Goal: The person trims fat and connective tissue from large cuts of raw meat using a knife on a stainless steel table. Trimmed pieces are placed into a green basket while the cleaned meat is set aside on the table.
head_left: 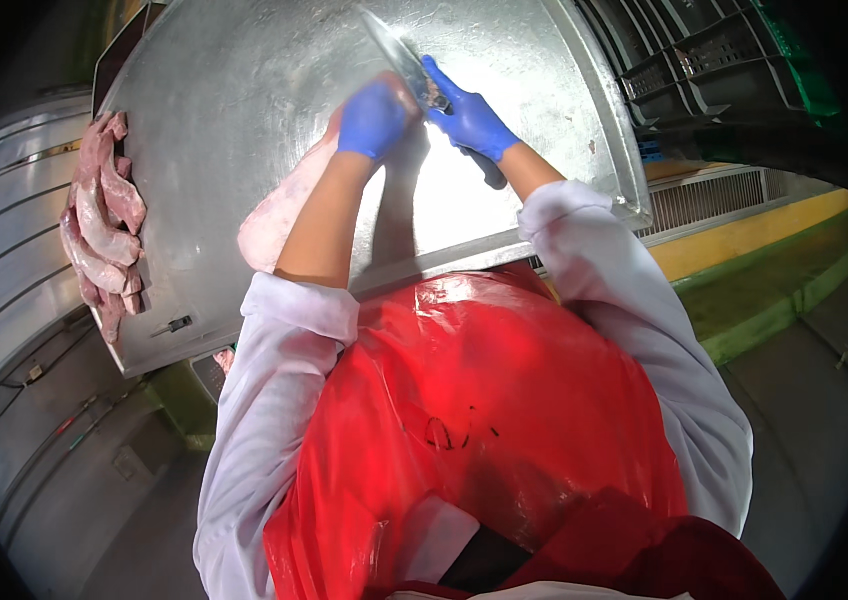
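A long, pale pink piece of meat [289,195] lies slantwise on the metal table [214,90], partly covered by my left forearm. My blue-gloved left hand [371,120] is closed around its far end, slightly blurred. In my right hand [474,122], also in a blue glove, is a knife [394,48]. Its blade points away and to the left, close beside the far end of the meat. Its dark handle shows below my palm. Whether the blade touches the meat, I cannot tell.
Several pieces of pink meat [104,215] are heaped along the table's left edge. Dark plastic crates [704,60] stand beyond its raised right rim. A small latch [173,326] sits near the table's front left corner. My red apron [484,390] is against the near edge.
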The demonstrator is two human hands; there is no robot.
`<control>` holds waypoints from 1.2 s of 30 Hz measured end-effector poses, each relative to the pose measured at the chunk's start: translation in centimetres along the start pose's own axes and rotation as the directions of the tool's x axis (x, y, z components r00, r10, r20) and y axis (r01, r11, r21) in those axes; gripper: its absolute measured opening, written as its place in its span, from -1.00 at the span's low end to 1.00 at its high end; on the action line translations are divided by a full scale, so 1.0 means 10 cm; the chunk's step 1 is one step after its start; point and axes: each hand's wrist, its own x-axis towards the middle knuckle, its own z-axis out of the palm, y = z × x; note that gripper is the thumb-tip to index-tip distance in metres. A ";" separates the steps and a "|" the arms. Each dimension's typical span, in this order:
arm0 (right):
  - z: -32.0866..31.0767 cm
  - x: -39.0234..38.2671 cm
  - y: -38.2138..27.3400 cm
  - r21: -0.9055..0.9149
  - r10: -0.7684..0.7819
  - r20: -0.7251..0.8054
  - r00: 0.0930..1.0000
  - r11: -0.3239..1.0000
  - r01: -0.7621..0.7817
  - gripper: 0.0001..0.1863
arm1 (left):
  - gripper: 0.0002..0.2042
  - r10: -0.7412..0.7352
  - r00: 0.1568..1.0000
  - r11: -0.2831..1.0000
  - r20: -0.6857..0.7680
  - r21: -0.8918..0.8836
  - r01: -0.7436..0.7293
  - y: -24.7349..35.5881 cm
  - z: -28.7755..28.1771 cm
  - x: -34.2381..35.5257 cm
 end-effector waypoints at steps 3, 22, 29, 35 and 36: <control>-0.02 -0.09 0.15 -0.134 0.003 0.117 0.993 0.991 0.013 -0.17 | -0.86 0.019 0.999 1.000 -0.028 0.025 -0.019 -0.20 0.09 0.02; -0.20 -0.51 0.00 -0.107 0.106 0.489 0.866 0.992 -0.061 -0.17 | -0.88 -0.010 0.964 0.959 -0.266 -0.276 -0.066 -0.91 0.02 0.02; 0.33 -0.06 -0.17 -0.083 0.089 0.460 0.883 0.995 -0.057 -0.22 | -0.91 -0.201 0.968 0.851 -0.150 -0.517 0.096 -0.83 -0.27 0.18; 0.34 -0.33 -0.22 -0.160 0.031 0.507 0.861 0.985 0.059 -0.27 | -0.94 -0.161 0.980 0.571 -0.113 -0.821 -0.001 -0.87 -0.54 0.09; 0.50 -0.14 -0.39 -0.172 -0.041 0.478 0.877 0.975 0.138 -0.30 | -0.92 -0.157 0.982 0.543 -0.108 -0.840 -0.005 -0.84 -0.58 0.09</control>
